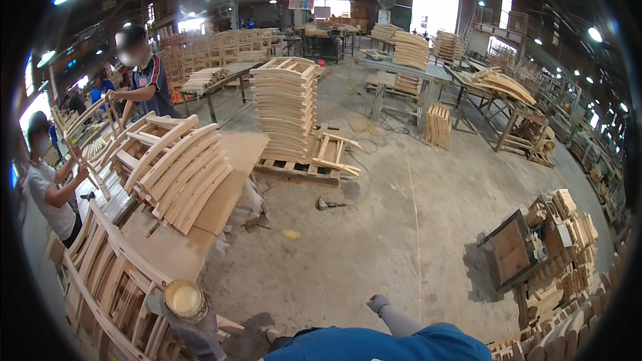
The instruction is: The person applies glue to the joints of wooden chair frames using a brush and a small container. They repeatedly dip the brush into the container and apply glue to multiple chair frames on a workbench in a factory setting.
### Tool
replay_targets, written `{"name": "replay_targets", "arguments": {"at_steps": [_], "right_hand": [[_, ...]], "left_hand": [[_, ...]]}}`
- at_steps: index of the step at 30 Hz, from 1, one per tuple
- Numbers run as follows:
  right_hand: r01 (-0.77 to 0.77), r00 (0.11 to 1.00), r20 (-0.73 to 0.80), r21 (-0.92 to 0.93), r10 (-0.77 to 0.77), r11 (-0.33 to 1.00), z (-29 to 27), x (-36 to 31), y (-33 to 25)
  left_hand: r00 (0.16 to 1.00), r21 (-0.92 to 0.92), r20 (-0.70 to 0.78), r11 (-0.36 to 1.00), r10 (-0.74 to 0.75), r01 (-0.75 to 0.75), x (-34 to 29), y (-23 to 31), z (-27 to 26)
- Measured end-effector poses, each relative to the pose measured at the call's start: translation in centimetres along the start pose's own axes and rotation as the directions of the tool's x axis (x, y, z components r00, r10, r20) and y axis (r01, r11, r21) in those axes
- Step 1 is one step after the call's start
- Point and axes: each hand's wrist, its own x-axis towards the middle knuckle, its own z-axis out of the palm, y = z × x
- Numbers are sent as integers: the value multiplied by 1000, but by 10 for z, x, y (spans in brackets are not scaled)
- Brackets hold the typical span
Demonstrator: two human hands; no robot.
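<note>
Pot (pixel 176 287), round, pale creamy contents (pixel 186 299), mouth upward, long axis foreshortened. I see left hand (pixel 186 325) gripping it; right hand (pixel 379 303), I cannot tell.

No readable text, the distant coloured poster (pixel 302 1) too small

The grey-gloved left hand (pixel 156 305), partly hidden, is curled in a grip above the grey-sleeved left forearm (pixel 204 339); the grey-gloved right hand (pixel 380 303) hangs unsupported ahead of the blue-shirted torso (pixel 381 345); the pale-grey-sleeved right arm (pixel 401 324) slants up leftward.
</note>
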Motion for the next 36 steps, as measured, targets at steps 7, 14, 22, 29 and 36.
{"name": "replay_targets", "arguments": {"at_steps": [7, 14, 22, 29, 36], "right_hand": [[-209, 949, 233, -39, 213, 977, 12, -9, 32], [-77, 992, 97, -88, 86, 993, 32, 9, 63], [-59, 991, 125, 153, 40, 986, 33, 8, 23], [-278, 952, 240, 414, 191, 867, 25, -11, 26], [-321, 936, 243, 296, 255, 899, -5, -36, 44]], "left_hand": [[990, -67, -51, 990, -131, 128, -12, 34, -13], [979, -214, 49, 956, -196, 202, -11, 60, -5], [983, -213, 31, 959, -183, 186, -11, 62, -7], [951, -357, 79, 882, -298, 306, -18, 84, -8], [876, -763, 299, 456, -378, 457, -19, 79, -8]]}}
